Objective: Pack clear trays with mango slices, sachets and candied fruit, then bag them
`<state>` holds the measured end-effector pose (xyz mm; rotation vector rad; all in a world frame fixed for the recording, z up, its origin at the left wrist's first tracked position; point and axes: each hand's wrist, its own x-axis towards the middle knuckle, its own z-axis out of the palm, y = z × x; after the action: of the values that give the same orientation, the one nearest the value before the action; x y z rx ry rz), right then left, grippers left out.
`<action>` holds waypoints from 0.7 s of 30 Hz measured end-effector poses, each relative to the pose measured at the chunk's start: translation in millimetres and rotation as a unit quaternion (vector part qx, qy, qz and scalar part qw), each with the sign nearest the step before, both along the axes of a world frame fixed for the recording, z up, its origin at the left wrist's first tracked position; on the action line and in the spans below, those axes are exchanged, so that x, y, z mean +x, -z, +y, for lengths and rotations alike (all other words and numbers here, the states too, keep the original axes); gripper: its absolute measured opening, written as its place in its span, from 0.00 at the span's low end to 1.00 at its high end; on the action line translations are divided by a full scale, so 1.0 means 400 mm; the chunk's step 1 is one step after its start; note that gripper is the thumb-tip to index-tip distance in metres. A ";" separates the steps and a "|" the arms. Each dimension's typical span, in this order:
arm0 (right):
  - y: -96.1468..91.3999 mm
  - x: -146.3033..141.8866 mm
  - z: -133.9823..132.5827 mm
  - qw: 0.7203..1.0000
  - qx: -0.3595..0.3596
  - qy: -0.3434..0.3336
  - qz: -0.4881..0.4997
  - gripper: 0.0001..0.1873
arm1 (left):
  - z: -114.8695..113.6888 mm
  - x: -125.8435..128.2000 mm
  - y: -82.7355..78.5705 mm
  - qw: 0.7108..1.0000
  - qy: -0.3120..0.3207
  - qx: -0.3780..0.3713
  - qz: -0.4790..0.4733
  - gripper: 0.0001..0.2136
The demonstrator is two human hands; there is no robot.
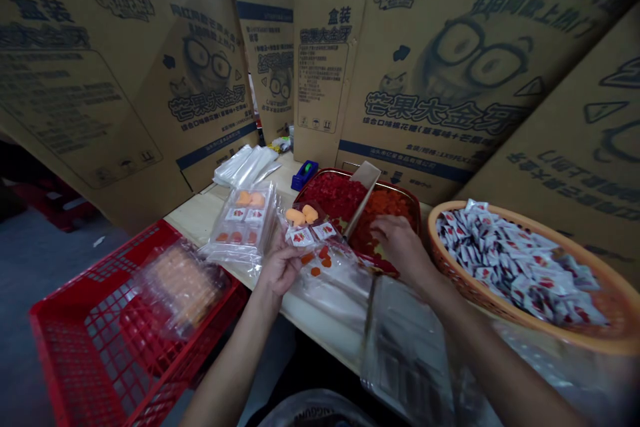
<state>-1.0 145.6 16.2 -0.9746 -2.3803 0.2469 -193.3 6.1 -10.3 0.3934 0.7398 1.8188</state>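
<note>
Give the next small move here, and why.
Probably pinch up some orange pieces from the red-rimmed tray and place them in the clear pack in the left hand. The right hand is at those pieces, and the pack's lower row looks less full than the neighbouring pack's.

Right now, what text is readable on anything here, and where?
"芒果大金牙": large, on the cardboard carton
"网红同款": along that carton's top
"综合口味棉花糖": under the large name
"盒装": on its side panel
Too small to read: the fine-print panel, the sachets in the basket, and the labels on the bagged pack.
</note>
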 end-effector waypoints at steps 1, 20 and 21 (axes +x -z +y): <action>0.002 -0.004 -0.008 1.000 0.011 -0.008 0.012 0.07 | 0.000 0.001 0.001 1.000 0.001 0.000 -0.001 0.34; 0.025 0.018 0.023 0.965 -0.204 0.162 -0.029 0.07 | -0.030 0.009 -0.010 0.999 -0.006 -0.038 -0.020 0.35; 0.038 0.029 0.043 0.961 -0.207 0.175 -0.050 0.08 | -0.032 0.008 -0.007 0.999 -0.007 -0.040 -0.019 0.35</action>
<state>10.6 162.8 0.9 -1.6141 -2.2338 0.5863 -190.3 -6.8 -7.4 0.3004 0.7875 1.7995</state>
